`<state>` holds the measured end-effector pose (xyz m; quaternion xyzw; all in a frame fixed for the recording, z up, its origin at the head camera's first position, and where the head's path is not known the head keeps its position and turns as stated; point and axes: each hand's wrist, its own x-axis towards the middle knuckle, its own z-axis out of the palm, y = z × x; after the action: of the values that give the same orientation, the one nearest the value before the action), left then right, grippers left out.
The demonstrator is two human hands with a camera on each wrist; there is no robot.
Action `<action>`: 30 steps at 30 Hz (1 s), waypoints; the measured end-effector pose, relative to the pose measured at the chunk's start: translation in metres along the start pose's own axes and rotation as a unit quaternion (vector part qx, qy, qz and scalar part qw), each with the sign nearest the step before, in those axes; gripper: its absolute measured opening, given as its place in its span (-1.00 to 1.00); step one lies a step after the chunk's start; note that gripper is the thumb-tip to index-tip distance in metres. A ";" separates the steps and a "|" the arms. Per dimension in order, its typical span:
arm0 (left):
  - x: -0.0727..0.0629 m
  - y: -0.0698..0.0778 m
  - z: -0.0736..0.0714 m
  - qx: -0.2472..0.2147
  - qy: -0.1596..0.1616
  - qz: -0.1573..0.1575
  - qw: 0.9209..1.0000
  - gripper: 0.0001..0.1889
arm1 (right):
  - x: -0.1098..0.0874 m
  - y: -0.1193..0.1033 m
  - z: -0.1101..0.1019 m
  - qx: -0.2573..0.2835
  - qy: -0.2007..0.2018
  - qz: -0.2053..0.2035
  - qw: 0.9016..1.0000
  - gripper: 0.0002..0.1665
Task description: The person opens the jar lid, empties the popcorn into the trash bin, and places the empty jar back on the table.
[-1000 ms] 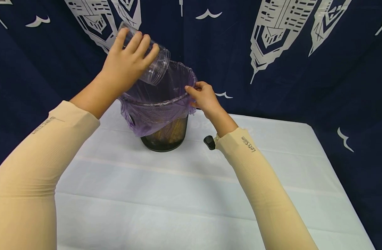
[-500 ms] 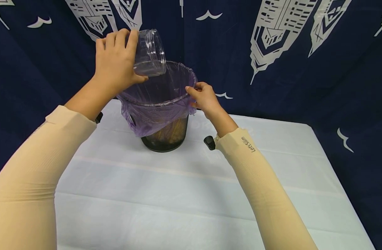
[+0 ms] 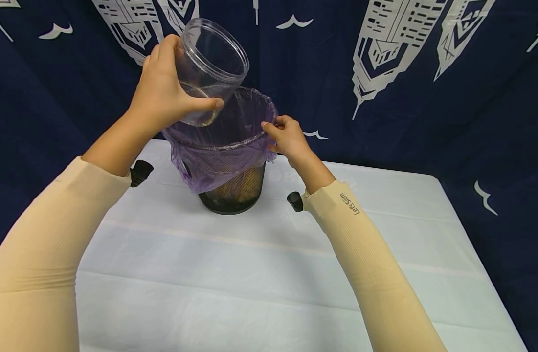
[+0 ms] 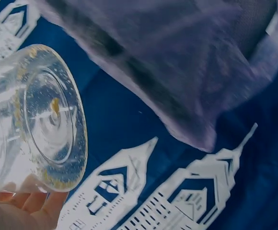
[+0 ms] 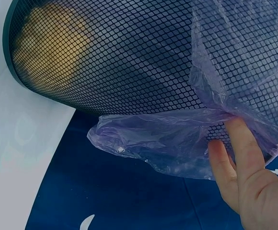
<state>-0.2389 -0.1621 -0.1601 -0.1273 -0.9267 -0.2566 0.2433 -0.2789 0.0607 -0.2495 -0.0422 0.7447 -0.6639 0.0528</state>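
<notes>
My left hand (image 3: pixel 159 90) grips a clear plastic jar (image 3: pixel 200 83) above the left of the bin. The jar has no lid on it and leans, mouth up and to the right. Yellowish crumbs cling inside its base (image 4: pixel 55 108) in the left wrist view. My right hand (image 3: pixel 291 139) pinches the right rim of the black mesh wastebasket (image 3: pixel 247 188), thumb on top and fingers outside over the liner. A thin purple bin bag (image 3: pixel 207 161) lines the basket and hangs over its rim. Through the mesh, a yellowish mass (image 5: pixel 55 45) shows at the bottom.
The basket stands upright near the back of a table with a white cloth (image 3: pixel 234 274). Behind hangs a dark blue curtain (image 3: pixel 304 63) with white building prints. Black wrist cameras (image 3: pixel 141 172) sit at both sleeve cuffs.
The jar has turned from mouth-down over the basket, through nearly level, to mouth-up as my left wrist rolled. My right hand and the basket have stayed in place.
</notes>
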 end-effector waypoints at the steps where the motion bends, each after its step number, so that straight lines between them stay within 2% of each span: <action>1: -0.002 0.002 0.000 -0.015 0.001 0.001 1.000 -0.02 | 0.000 0.000 0.000 0.000 0.000 0.000 1.000 -0.42; 7: -0.014 0.017 0.004 -0.087 -0.010 0.048 0.995 0.01 | -0.001 -0.001 0.000 0.004 0.003 0.002 1.000 -0.42; 11: -0.022 0.027 0.007 -0.122 -0.032 0.057 0.990 0.03 | 0.000 -0.001 0.001 0.004 0.006 -0.001 1.000 -0.46; 13: -0.026 0.031 0.009 -0.147 -0.047 0.056 0.986 0.03 | 0.000 0.000 0.001 0.005 0.008 -0.004 1.000 -0.49; 18: -0.038 0.039 0.013 -0.218 -0.084 0.066 0.970 0.01 | 0.000 0.002 0.002 0.010 0.012 -0.018 1.000 -0.58; 22: -0.050 0.041 0.020 -0.226 -0.098 0.074 0.966 0.00 | 0.000 0.004 0.002 -0.019 0.024 -0.047 0.998 -0.60; 26: -0.062 0.042 0.029 -0.224 -0.103 0.091 0.965 0.02 | 0.000 0.004 0.002 -0.065 0.035 -0.069 0.995 -0.50; 28: -0.068 0.041 0.035 -0.229 -0.103 0.102 0.963 0.02 | 0.000 0.004 0.002 -0.058 0.029 -0.071 0.995 -0.46; 30: -0.075 0.039 0.042 -0.232 -0.101 0.112 0.961 0.02 | 0.001 0.005 0.003 -0.029 0.020 -0.058 0.998 -0.44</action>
<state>-0.1778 -0.1152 -0.2141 -0.3089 -0.8411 -0.4217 0.1389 -0.2792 0.0579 -0.2544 -0.0735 0.7607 -0.6449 -0.0012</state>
